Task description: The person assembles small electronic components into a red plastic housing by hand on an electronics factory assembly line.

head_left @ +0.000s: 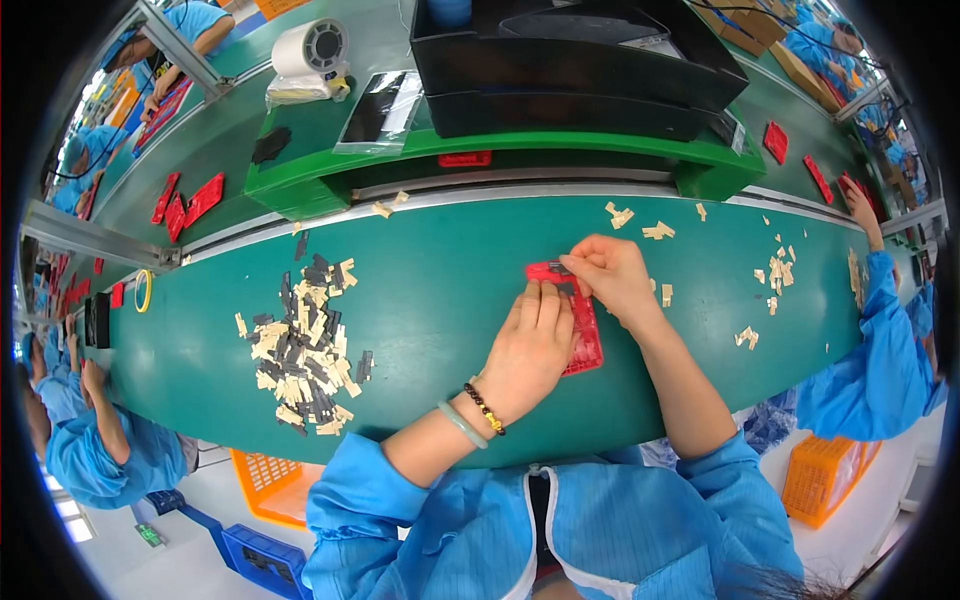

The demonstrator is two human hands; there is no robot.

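A flat red plastic casing [590,345] lies on the green work table in front of me. My left hand [530,345] rests over its left side, fingers close together and holding it down, so much of the casing is hidden. At its far end, my right hand [612,278] pinches thumb and forefinger together at a small dark strip [558,266] on the red plastic. Left of my hands is a heap of small cream and dark grey pieces [312,350], many of them flat strips.
Beyond the table's back rail stands a green shelf [600,150] bearing black trays [570,95] and a white roll [308,48]. Loose cream scraps [660,231] lie to the right. Several red casings [205,200] sit behind the rail. A co-worker's blue sleeve [860,350] reaches in at right.
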